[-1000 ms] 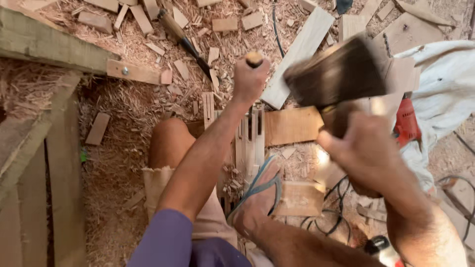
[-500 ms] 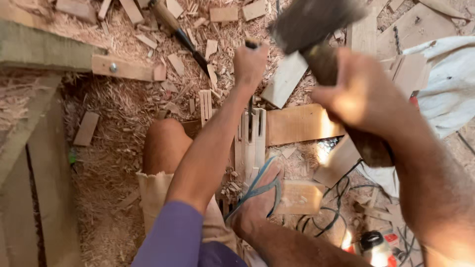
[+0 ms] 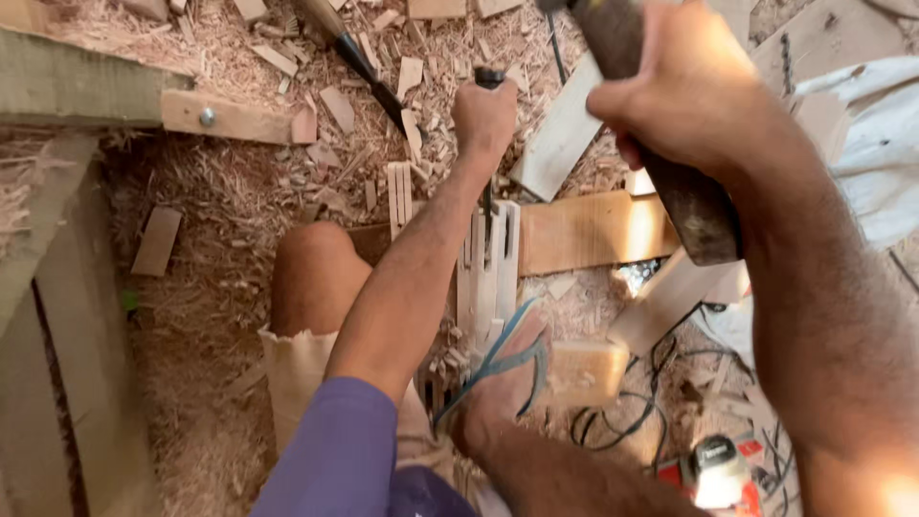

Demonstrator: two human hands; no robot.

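Note:
My left hand (image 3: 485, 117) grips a chisel (image 3: 489, 78) by its dark handle, the blade pointing down into a pale slotted piece of wood (image 3: 486, 273). That piece lies on a wooden plank (image 3: 584, 230) and is pinned at its near end by my foot in a blue flip-flop (image 3: 498, 369). My right hand (image 3: 684, 91) is raised high at the top right, closed around the dark wooden handle of a mallet (image 3: 699, 206); the mallet's head is out of the picture. My bent knee (image 3: 311, 263) is left of the workpiece.
Wood shavings and offcuts cover the ground. A second chisel (image 3: 359, 62) lies at the top. A bolted wooden frame (image 3: 225, 117) runs along the left. A white board (image 3: 565, 129) lies above the plank. Black cables (image 3: 622, 421) and a red power tool (image 3: 713, 469) lie at the lower right.
My right hand has swung the mallet upward and closer to the camera, so its head has left the top of the view. The left hand and chisel stay on the workpiece.

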